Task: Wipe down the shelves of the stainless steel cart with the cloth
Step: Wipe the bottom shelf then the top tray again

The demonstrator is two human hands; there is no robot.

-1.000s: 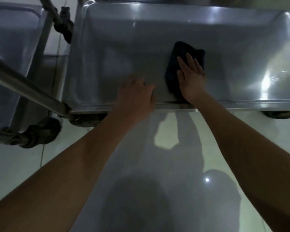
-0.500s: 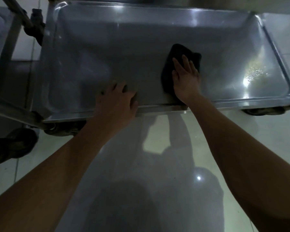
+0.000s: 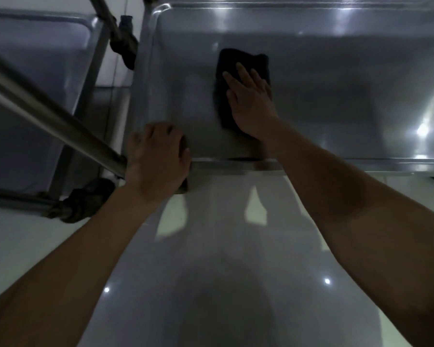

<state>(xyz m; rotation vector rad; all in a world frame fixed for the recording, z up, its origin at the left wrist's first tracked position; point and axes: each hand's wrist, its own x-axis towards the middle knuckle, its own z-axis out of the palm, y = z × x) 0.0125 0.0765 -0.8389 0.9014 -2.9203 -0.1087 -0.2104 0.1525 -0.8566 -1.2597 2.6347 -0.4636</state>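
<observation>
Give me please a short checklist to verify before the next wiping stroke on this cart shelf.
1. Cloth lies flat on the shelf: ok.
2. Right hand presses the cloth with straight fingers: ok.
3. Left hand steadies the cart at the shelf's near rim: ok.
4. Shelf surface around the cloth free of objects: ok.
5. Cloth damp or clean enough: cannot tell, it is dark.
6. Caster locked: cannot tell.
</observation>
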